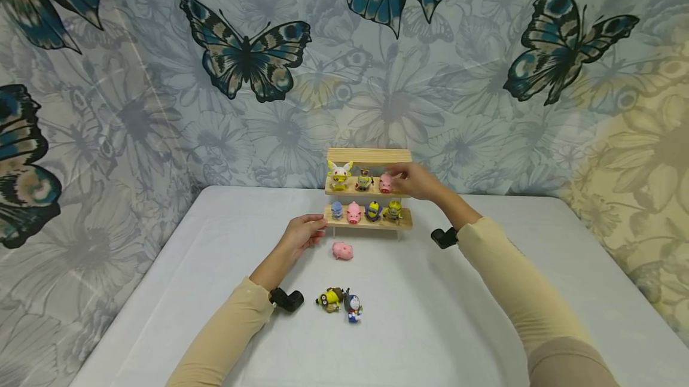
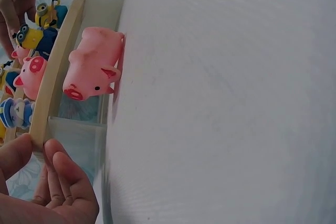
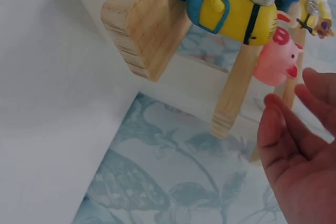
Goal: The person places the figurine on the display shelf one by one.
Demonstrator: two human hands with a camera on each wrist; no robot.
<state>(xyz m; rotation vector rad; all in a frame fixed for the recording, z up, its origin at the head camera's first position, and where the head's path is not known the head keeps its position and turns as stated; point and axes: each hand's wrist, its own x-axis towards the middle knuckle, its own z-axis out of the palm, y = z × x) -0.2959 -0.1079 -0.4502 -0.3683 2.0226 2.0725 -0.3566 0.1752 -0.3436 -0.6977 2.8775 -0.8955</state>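
Near the right edge of the upper shelf (image 1: 350,189), the pig (image 1: 385,183) looks light, smooth and slightly soft, best held round its body, the right grip (image 1: 415,181) loose just beside it while the left grip (image 1: 300,235) pinches the lower shelf (image 1: 371,226) at its left edge.

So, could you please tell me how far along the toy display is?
Six toys look settled on the shelf. Under way: the right hand is at the pink pig ending the upper row, while the left hand pinches the shelf's edge. Apparently left: the pig in front of the shelf, plus yellow and blue-and-white toys lying on the table.
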